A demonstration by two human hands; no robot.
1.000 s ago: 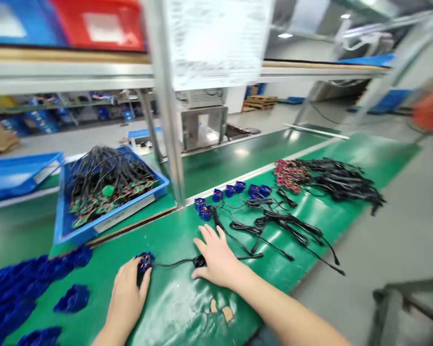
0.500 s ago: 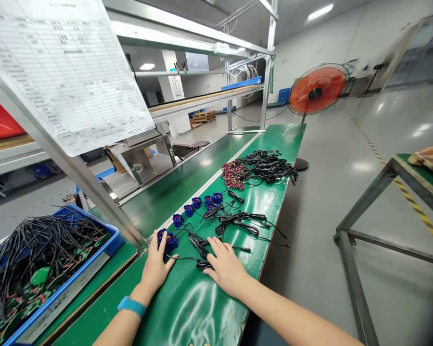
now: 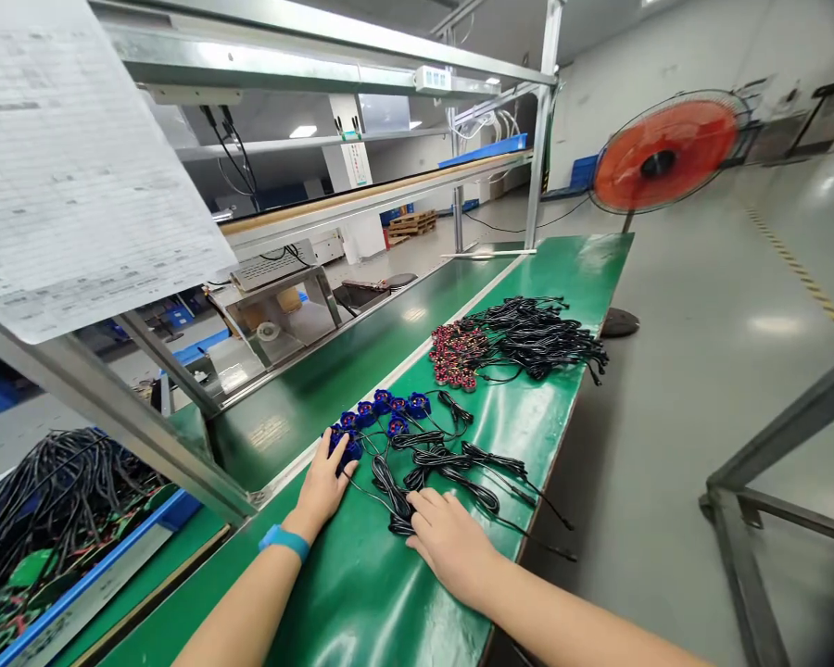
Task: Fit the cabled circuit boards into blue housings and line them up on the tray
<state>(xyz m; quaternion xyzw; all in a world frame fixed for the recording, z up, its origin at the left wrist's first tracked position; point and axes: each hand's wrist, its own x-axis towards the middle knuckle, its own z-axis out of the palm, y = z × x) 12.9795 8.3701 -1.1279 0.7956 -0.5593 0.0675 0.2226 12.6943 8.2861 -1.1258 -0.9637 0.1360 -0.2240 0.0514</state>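
At lower centre, the coiled black cable (image 3: 398,525) lies just left of the right hand (image 3: 453,545), fingers bent, its lead running upper-left toward blue housings (image 3: 353,451) under the left hand (image 3: 322,491), fingers spread, both grips indeterminate.

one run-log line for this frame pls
left hand: touching blue parts | right hand: at black cable coil | farther along: black cable pile | surface: green bench

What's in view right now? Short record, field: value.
Left hand: fingers on near end of the blue housings
Right hand: fingertips at a coiled black cable
Surface: green workbench
Farther along bench: heap of black cables, reddish connectors
Left edge: blue tray with black cables
Background: orange fan
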